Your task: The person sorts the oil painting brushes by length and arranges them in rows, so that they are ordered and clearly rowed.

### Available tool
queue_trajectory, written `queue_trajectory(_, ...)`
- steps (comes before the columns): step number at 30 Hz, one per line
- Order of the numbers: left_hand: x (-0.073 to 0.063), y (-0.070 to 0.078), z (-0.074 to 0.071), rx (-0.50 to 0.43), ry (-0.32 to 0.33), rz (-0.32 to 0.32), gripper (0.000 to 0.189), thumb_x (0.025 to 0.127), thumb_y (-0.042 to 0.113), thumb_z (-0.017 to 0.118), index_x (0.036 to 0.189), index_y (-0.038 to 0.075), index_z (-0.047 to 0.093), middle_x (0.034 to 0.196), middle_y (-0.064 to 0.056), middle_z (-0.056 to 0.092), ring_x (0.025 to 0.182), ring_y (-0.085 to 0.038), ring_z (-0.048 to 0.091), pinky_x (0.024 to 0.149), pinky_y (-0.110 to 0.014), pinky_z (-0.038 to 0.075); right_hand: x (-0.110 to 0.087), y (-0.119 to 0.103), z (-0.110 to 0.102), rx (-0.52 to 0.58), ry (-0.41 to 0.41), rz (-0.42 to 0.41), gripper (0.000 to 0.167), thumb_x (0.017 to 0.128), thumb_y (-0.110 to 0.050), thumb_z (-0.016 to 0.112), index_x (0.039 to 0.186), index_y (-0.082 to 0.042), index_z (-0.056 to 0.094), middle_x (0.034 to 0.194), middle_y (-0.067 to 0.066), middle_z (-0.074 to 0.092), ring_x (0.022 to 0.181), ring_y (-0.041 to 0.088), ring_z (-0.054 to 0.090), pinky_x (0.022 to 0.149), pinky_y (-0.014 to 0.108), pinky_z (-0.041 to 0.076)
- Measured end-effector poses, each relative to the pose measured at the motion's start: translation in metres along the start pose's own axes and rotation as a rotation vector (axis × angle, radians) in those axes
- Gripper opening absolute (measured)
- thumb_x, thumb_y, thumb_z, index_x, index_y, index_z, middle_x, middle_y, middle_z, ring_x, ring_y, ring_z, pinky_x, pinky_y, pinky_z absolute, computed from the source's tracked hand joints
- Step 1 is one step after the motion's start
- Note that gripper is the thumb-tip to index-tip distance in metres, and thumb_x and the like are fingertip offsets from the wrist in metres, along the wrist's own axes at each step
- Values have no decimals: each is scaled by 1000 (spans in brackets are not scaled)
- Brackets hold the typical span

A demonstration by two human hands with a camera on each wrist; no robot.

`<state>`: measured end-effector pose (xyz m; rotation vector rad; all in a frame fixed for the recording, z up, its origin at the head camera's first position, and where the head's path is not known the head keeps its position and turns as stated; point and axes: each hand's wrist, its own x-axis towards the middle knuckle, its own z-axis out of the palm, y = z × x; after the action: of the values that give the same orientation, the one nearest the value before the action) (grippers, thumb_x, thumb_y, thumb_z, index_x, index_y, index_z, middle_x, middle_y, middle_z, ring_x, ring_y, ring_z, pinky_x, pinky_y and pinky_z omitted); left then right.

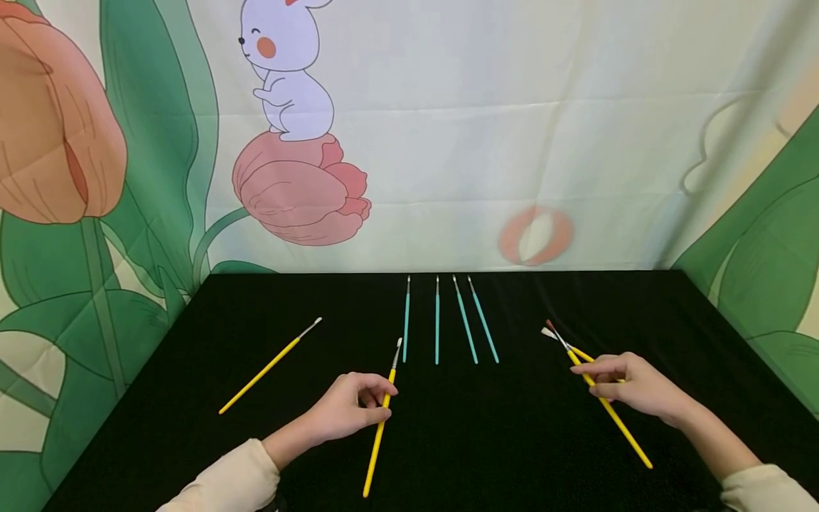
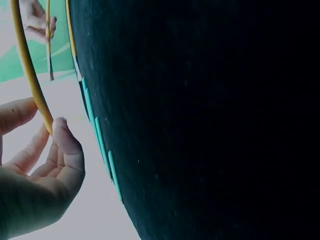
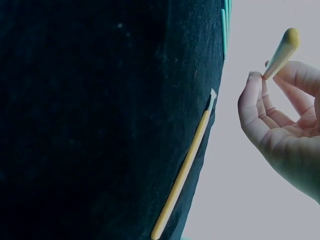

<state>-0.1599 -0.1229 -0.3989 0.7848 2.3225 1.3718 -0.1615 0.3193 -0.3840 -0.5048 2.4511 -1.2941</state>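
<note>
My left hand (image 1: 358, 404) pinches the yellow handle of a white-tipped paintbrush (image 1: 377, 444) between thumb and fingers, bristles pointing away from me. In the left wrist view the same handle (image 2: 30, 75) slants up from the fingertips. On the right, my right hand (image 1: 630, 387) pinches a reddish-tipped yellow paintbrush (image 1: 617, 419). Behind it lies another yellow paintbrush with pale flat bristles (image 1: 548, 332), partly hidden by the hand in the head view. The right wrist view shows this lying paintbrush (image 3: 182, 172) resting on the black cloth, apart from the held one.
Several thin turquoise paintbrushes (image 1: 437, 327) lie side by side near the back edge of the black-covered table (image 1: 486, 441). One more yellow paintbrush (image 1: 269, 366) lies slantwise at the left. A printed curtain (image 1: 441, 156) hangs right behind the table.
</note>
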Motion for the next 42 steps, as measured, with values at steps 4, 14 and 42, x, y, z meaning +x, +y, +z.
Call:
queue_trajectory(4, 3, -1, 6, 6, -11, -25, 24, 79, 3, 65, 101, -5, 60, 78, -3, 55, 62, -11, 53, 56, -21, 47, 1, 0, 3, 4, -4, -3, 40, 84, -4, 57, 121, 11, 51, 88, 13, 53, 64, 14, 52, 57, 29, 48)
queue_trajectory(14, 7, -1, 18, 14, -70, -79, 20, 76, -1, 66, 96, -4, 62, 72, -2, 55, 58, -9, 51, 52, -19, 44, 3, -5, 8, 37, -20, -27, 41, 85, -4, 57, 121, 12, 49, 92, 20, 54, 68, 14, 56, 61, 32, 51)
queue_trajectory(42, 8, 1, 26, 161, -85, -89, 21, 76, 1, 67, 97, -1, 63, 65, 1, 55, 53, -6, 49, 48, -19, 41, 13, -22, 48, 247, -7, 47, 45, 84, -11, 61, 121, 13, 49, 95, 24, 60, 73, 18, 60, 65, 34, 52)
